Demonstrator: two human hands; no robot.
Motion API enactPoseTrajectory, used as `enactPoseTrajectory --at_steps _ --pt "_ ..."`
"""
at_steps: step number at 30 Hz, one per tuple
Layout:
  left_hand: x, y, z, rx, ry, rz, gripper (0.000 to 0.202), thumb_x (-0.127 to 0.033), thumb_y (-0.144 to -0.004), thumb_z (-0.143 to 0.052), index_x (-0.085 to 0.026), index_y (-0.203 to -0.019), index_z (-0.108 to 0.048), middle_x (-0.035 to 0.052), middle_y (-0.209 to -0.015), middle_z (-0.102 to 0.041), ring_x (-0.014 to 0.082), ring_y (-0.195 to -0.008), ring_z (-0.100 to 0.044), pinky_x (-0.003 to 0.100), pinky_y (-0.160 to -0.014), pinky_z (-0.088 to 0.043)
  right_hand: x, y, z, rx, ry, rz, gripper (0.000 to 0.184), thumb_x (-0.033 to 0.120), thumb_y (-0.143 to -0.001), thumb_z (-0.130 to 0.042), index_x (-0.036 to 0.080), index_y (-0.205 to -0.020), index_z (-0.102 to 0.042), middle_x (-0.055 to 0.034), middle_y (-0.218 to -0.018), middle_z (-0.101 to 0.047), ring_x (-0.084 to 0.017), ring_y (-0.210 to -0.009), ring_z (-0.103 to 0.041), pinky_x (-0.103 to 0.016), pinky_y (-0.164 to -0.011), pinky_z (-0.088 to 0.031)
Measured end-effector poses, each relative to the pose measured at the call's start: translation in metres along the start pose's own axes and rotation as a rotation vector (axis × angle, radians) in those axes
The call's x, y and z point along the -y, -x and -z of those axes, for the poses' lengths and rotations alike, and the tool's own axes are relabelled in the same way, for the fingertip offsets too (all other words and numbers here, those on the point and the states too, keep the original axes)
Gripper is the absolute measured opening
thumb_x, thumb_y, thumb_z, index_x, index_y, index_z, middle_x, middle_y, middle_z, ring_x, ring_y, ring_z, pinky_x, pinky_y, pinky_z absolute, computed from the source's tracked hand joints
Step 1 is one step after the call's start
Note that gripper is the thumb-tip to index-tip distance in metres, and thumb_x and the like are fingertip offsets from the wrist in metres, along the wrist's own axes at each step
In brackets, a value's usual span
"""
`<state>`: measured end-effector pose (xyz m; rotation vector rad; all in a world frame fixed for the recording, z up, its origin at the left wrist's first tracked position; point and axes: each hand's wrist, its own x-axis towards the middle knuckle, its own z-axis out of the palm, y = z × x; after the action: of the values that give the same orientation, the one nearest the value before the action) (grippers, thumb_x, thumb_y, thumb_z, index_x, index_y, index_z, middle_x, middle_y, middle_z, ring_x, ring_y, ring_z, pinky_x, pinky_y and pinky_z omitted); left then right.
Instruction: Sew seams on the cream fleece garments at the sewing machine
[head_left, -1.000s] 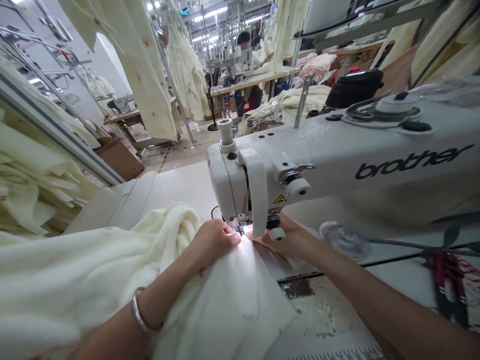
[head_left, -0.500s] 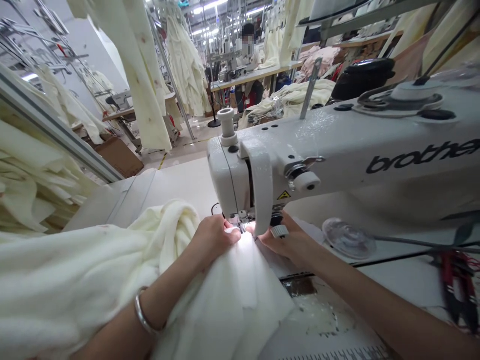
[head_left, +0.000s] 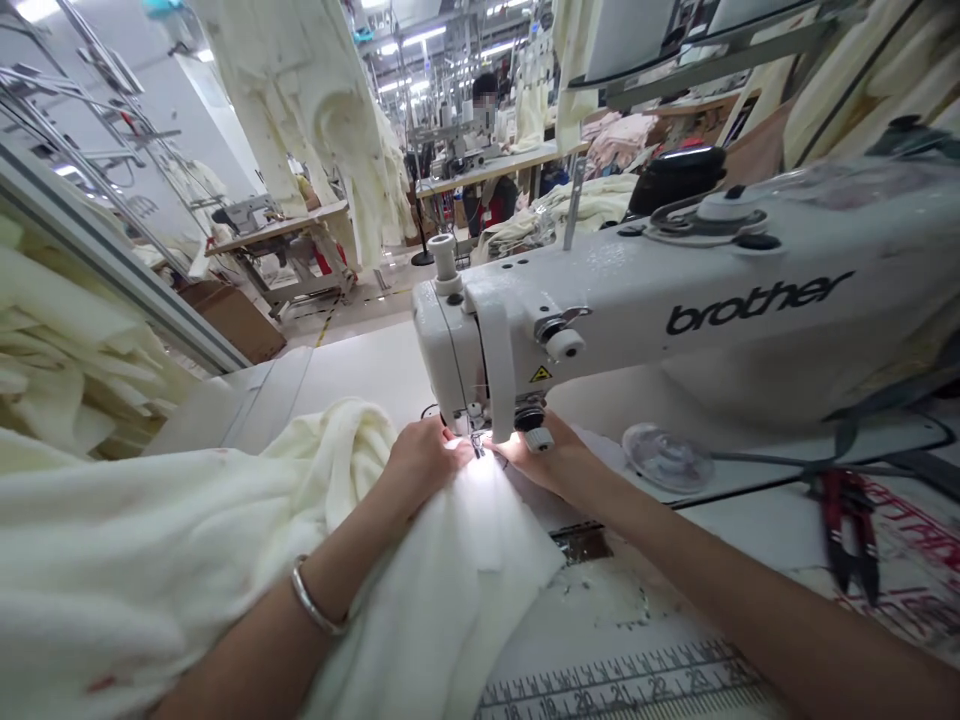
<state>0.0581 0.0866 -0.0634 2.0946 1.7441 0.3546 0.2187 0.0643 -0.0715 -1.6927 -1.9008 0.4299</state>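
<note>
Cream fabric (head_left: 442, 600) runs under the lit presser foot (head_left: 478, 445) of a white sewing machine (head_left: 600, 290). At the left of the foot, my left hand (head_left: 424, 460) is closed on the fabric, thumb and fingers pressed together beside the needle area. My right hand (head_left: 555, 460) grips the fabric's right side close to the foot; the machine head partly covers its fingers. A paler strip lies along the fabric in front of the foot. More of the cream cloth (head_left: 150, 550) is bunched on the left, beneath and beside my left forearm.
A clear plastic disc (head_left: 667, 457) and red-handled cutters (head_left: 847, 530) lie right of my right arm. A printed ruler (head_left: 615, 680) crosses the table's near edge. Cream pieces hang behind a metal rail (head_left: 112, 260) at left. Another person (head_left: 487, 150) sits at a machine farther back.
The view has shifted, so the machine appears farther left and more of the ruler shows. The fabric's near right corner has moved up toward the presser foot. Both hands stay beside the foot.
</note>
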Motion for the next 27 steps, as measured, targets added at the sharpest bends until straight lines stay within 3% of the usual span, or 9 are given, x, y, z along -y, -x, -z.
enactPoseTrajectory --at_steps 3,10,12,14,17,19,21,24,27 --pt "-0.003 0.002 0.002 0.001 0.010 0.014 0.015 -0.031 -0.073 -0.051 -0.019 -0.064 -0.048 0.0034 -0.072 -0.063 0.0167 -0.069 -0.053 0.026 -0.056 -0.031 -0.005 0.004 0.002 0.034 0.062 -0.037 0.010 0.026 -0.084 -0.059 0.017 -0.084 -0.063 -0.0026 -0.076 -0.064 -0.016 -0.069 -0.060 -0.029 -0.062 -0.048" --pt "-0.004 0.003 0.004 0.006 0.019 0.017 0.016 -0.029 -0.073 -0.053 -0.020 -0.062 -0.045 0.0000 -0.063 -0.053 0.0154 -0.066 -0.050 0.026 -0.055 -0.027 -0.009 0.008 0.014 0.097 0.185 0.024 0.016 0.011 -0.083 -0.050 0.019 -0.073 -0.059 0.0009 -0.071 -0.064 -0.015 -0.068 -0.058 -0.023 -0.059 -0.041" --pt "-0.004 0.003 0.004 0.004 0.007 0.007 0.014 -0.028 -0.073 -0.052 -0.019 -0.063 -0.047 -0.0004 -0.061 -0.050 0.0155 -0.065 -0.049 0.026 -0.056 -0.027 -0.008 0.014 0.022 0.085 0.244 0.037 0.015 0.007 -0.082 -0.050 0.017 -0.078 -0.060 -0.0026 -0.075 -0.064 -0.017 -0.069 -0.059 -0.025 -0.058 -0.042" --pt "-0.003 0.002 0.003 0.002 -0.002 0.000 0.013 -0.028 -0.074 -0.053 -0.019 -0.065 -0.051 -0.0003 -0.061 -0.050 0.0159 -0.066 -0.050 0.026 -0.058 -0.028 -0.006 0.027 0.029 0.016 0.337 0.024 0.022 0.001 -0.081 -0.047 0.012 -0.093 -0.061 -0.0134 -0.092 -0.064 -0.026 -0.083 -0.060 -0.031 -0.062 -0.045" --pt "-0.002 0.000 0.001 0.000 -0.006 -0.003 0.012 -0.029 -0.074 -0.056 -0.018 -0.071 -0.056 0.0005 -0.064 -0.053 0.0162 -0.067 -0.051 0.027 -0.059 -0.029 0.000 0.054 0.029 -0.171 0.451 0.293 0.037 -0.007 -0.075 -0.041 0.005 -0.106 -0.057 -0.0226 -0.106 -0.058 -0.033 -0.099 -0.055 -0.038 -0.067 -0.049" --pt "-0.002 0.000 0.001 0.001 -0.004 0.001 0.012 -0.029 -0.074 -0.056 -0.018 -0.074 -0.058 0.0012 -0.066 -0.055 0.0160 -0.067 -0.051 0.027 -0.059 -0.029 0.005 0.067 0.020 -0.183 0.449 0.635 0.039 -0.009 -0.071 -0.040 0.007 -0.101 -0.059 -0.0167 -0.100 -0.061 -0.027 -0.089 -0.058 -0.034 -0.064 -0.051" --pt "-0.001 0.000 0.000 0.004 0.003 0.001 0.013 -0.030 -0.075 -0.055 -0.018 -0.076 -0.059 0.0019 -0.068 -0.056 0.0159 -0.068 -0.052 0.027 -0.058 -0.029 0.011 0.073 0.008 -0.141 0.445 0.823 0.036 -0.009 -0.069 -0.041 0.009 -0.094 -0.060 -0.0115 -0.092 -0.064 -0.023 -0.077 -0.059 -0.032 -0.055 -0.052" --pt "0.000 -0.001 0.000 0.010 0.016 0.000 0.014 -0.030 -0.074 -0.056 -0.017 -0.076 -0.058 0.0026 -0.070 -0.059 0.0157 -0.069 -0.052 0.026 -0.058 -0.028 0.014 0.070 -0.003 -0.109 0.462 0.791 0.031 -0.008 -0.071 -0.042 0.012 -0.084 -0.061 -0.0096 -0.089 -0.065 -0.024 -0.074 -0.059 -0.032 -0.049 -0.051" --pt "0.002 -0.001 0.000 0.016 0.042 0.018 0.014 -0.031 -0.074 -0.055 -0.017 -0.073 -0.056 0.0032 -0.071 -0.061 0.0153 -0.068 -0.052 0.026 -0.056 -0.028 0.010 0.067 -0.001 -0.055 0.306 0.692 0.029 -0.005 -0.080 -0.040 0.014 -0.087 -0.060 -0.0083 -0.096 -0.065 -0.022 -0.078 -0.058 -0.033 -0.053 -0.052"
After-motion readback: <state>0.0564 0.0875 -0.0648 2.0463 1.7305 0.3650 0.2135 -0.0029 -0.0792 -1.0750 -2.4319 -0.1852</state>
